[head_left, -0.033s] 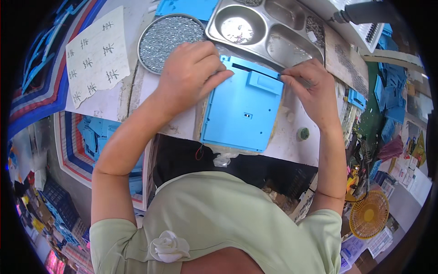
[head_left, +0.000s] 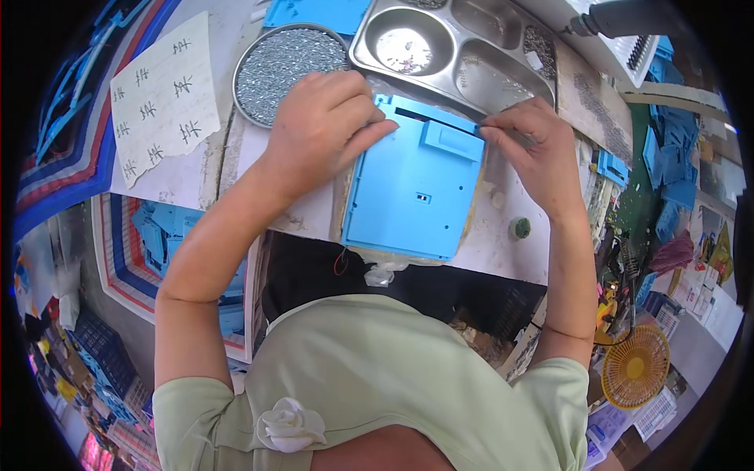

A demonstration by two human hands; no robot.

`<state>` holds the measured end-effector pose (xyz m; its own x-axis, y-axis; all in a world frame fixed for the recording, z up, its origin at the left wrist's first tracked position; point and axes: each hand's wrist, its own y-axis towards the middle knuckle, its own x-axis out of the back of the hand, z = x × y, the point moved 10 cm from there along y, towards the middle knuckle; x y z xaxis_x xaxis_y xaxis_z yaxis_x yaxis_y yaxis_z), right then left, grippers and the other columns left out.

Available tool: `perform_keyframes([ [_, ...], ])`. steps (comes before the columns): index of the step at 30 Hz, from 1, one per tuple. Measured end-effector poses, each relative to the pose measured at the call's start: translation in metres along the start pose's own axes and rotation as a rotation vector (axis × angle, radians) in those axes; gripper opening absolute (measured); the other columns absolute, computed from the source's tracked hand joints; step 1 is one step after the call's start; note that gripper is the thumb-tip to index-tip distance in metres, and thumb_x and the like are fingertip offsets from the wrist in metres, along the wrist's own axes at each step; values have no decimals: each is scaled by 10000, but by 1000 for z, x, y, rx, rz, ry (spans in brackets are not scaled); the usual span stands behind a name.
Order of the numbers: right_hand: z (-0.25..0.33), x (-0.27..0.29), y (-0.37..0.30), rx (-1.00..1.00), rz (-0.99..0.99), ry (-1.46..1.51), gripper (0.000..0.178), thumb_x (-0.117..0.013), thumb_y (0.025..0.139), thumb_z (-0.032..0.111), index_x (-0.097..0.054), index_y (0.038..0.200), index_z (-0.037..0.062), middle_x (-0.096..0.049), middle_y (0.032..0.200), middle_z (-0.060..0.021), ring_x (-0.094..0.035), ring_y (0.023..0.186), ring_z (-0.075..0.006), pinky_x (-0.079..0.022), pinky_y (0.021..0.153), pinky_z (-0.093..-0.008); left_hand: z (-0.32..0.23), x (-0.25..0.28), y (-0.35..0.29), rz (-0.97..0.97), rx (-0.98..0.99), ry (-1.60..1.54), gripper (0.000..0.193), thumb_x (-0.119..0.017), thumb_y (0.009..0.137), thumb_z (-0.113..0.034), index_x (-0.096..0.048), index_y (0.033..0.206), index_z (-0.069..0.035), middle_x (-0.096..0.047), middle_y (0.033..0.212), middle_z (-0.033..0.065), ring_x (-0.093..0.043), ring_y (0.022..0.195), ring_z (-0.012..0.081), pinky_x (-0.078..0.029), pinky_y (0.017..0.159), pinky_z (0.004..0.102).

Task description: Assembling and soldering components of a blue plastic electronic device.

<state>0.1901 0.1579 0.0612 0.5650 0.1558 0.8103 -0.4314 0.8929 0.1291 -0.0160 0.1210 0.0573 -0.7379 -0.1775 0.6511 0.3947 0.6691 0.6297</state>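
A flat blue plastic panel (head_left: 408,188) lies at the table's near edge, with a slot along its far end, a raised block and a small square opening. My left hand (head_left: 326,125) is closed at its far left corner, fingers curled and thumb on the panel's edge. At the far right corner, my right hand (head_left: 536,145) pinches the panel's edge between thumb and fingers. Whether a small part sits in either pinch is hidden. A round metal dish of small silvery screws (head_left: 263,71) stands just beyond my left hand. Beyond the panel lies a steel compartment tray (head_left: 440,85) with small parts.
A power screwdriver (head_left: 620,20) hangs at the far right. Left on the table is a torn paper sheet with writing (head_left: 165,98). A small green-topped item (head_left: 520,228) stands by my right wrist. More blue parts (head_left: 161,235) fill a striped bag lower left. A yellow basket (head_left: 635,367) is lower right.
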Motion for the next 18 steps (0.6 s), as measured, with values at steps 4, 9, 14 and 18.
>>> perform_keyframes([
  [4, 3, -4, 5, 61, 58, -44, 93, -775, 820, 112, -768, 896, 58, -725, 845, -61, -619, 892, -249, -516, 777, -367, 8, -5, -5, -9, 106, -90, 178, -821, 766, -181, -673, 769, -82, -586, 801, 34, -593, 725, 231, -451, 653, 366],
  [9, -4, -2, 5, 3, 33, 38, 115, -773, 828, 107, -779, 926, 48, -723, 859, -81, -624, 911, -235, -514, 815, -349, -2, -2, -3, -9, -15, -16, 176, -824, 768, -181, -675, 772, -86, -581, 804, 32, -596, 732, 223, -451, 645, 359],
  [14, -22, -7, -9, -92, -92, 155, 127, -784, 825, 108, -789, 937, 49, -723, 911, -76, -617, 945, -228, -498, 862, -343, 1, -1, -5, -1, -21, -44, 175, -823, 772, -183, -677, 782, -88, -585, 812, 28, -598, 734, 214, -451, 658, 357],
  [18, -20, -13, -17, -39, -156, 69, 143, -795, 815, 115, -809, 951, 73, -726, 926, -66, -604, 974, -226, -491, 869, -340, -5, 1, -5, 29, -59, -22, 195, -849, 740, -151, -710, 848, -65, -607, 842, 48, -590, 740, 220, -448, 643, 340],
])
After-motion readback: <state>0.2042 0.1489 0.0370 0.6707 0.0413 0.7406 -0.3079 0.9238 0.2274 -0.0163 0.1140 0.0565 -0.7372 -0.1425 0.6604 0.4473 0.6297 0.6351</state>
